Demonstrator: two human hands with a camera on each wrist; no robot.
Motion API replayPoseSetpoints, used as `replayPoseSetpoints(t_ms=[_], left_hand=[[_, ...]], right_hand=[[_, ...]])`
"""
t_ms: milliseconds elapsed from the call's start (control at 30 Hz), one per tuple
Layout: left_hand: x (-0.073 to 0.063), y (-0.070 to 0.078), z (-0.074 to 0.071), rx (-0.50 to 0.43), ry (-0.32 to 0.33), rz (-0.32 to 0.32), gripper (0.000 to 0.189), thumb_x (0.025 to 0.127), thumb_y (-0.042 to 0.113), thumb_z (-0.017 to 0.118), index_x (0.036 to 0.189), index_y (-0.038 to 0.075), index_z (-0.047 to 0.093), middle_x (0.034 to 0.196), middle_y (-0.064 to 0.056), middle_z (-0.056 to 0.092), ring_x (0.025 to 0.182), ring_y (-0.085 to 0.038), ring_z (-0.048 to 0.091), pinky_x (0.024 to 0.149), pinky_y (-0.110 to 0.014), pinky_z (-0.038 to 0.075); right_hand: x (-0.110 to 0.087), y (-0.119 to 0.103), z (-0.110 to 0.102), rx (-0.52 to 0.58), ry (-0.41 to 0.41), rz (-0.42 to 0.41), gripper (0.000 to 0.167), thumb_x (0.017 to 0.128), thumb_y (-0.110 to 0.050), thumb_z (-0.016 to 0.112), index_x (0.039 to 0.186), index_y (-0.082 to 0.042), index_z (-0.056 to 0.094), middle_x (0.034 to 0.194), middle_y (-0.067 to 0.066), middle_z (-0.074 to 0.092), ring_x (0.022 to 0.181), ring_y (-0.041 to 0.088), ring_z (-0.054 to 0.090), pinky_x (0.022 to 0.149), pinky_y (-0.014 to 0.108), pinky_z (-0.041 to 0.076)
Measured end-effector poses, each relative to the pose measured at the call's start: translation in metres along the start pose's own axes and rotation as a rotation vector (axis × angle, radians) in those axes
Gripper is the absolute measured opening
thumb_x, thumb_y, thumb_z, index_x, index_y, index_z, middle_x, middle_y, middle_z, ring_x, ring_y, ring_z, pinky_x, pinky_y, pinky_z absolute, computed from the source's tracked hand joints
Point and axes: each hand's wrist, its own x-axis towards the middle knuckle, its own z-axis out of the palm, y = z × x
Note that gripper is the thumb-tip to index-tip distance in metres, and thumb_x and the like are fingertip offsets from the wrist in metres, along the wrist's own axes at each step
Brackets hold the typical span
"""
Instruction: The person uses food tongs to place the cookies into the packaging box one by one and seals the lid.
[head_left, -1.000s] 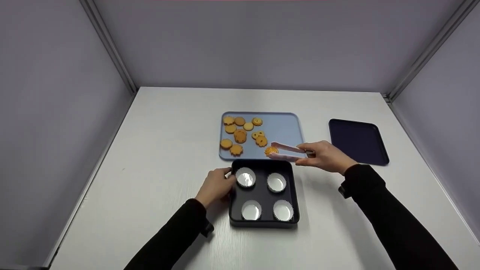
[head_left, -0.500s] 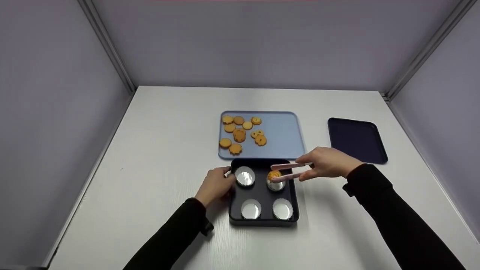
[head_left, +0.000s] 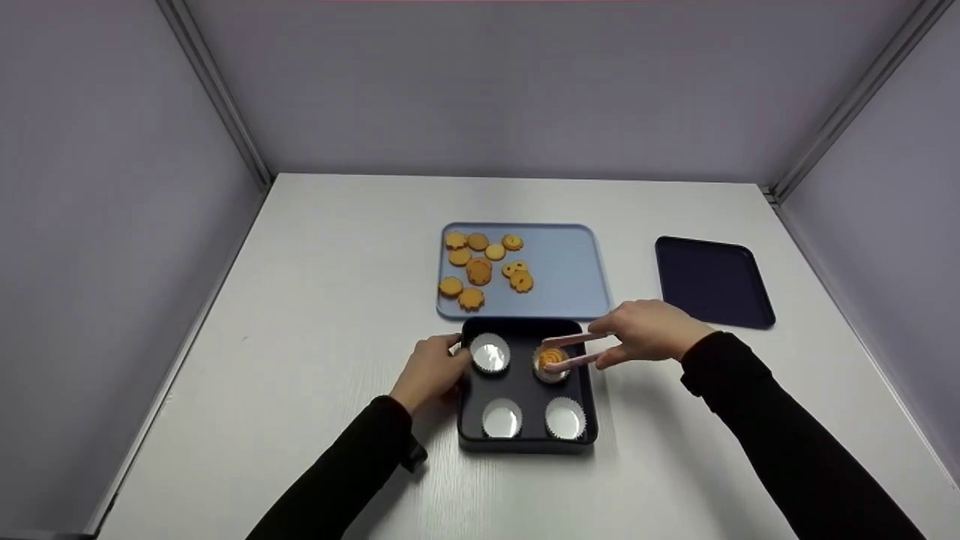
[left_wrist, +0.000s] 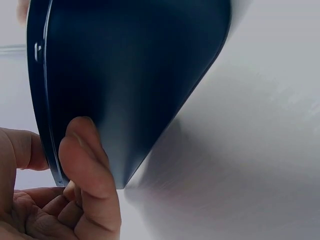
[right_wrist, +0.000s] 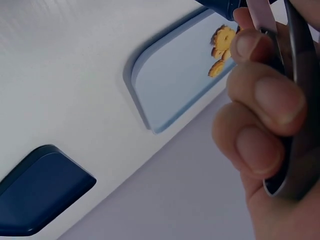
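A dark rectangular box (head_left: 529, 445) holds several white paper baking cups, among them a near-right cup (head_left: 565, 420). My left hand (head_left: 431, 371) grips its left side, thumb at the rim and fingers against the outer wall (left_wrist: 135, 90) in the left wrist view. In my right hand (head_left: 651, 330) is a pair of tongs (head_left: 577, 361) with pink arms, whose metal bend shows in the right wrist view. Their tips lie on either side of an orange swirled cookie (head_left: 553, 355) in the far-right cup (head_left: 551, 379). Whether they still squeeze it I cannot tell.
Directly behind the box lies a light blue tray (head_left: 566, 262) with several cookies, such as a flower-shaped cookie (head_left: 471, 299), on its left half. A flat dark navy lid or tray (head_left: 716, 281) lies at the right. Grey walls enclose the white table (head_left: 322, 262).
The tongs have carried the orange cookie from the light blue tray toward me, over the box and down into the far-right cup. My left hand has stayed on the box.
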Motion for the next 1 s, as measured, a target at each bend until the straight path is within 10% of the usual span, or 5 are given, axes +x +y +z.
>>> replayPoseSetpoints(t_ms=[667, 1000], left_hand=[[0.000, -0.002, 0.001, 0.031, 0.013, 0.029, 0.044, 0.094, 0.017, 0.053, 0.134, 0.006, 0.068, 0.064, 0.001, 0.056, 0.047, -0.010, 0.049, 0.047, -0.025, 0.043], [0.000, -0.004, 0.002, 0.032, 0.017, 0.038, 0.046, 0.094, 0.016, 0.054, 0.137, 0.005, 0.065, 0.070, -0.002, 0.059, 0.048, -0.010, 0.049, 0.049, -0.026, 0.045]], right_hand=[[0.002, 0.004, -0.007, 0.103, 0.042, 0.070, 0.044, 0.084, -0.050, 0.078, 0.113, -0.018, 0.070, 0.072, -0.007, 0.055, 0.064, 0.011, 0.047, 0.058, 0.032, 0.040], [0.018, 0.005, -0.002, 0.128, 0.229, 0.255, 0.065, 0.089, -0.051, 0.073, 0.135, -0.007, 0.062, 0.110, 0.014, 0.072, 0.096, 0.033, 0.068, 0.081, 0.053, 0.053]])
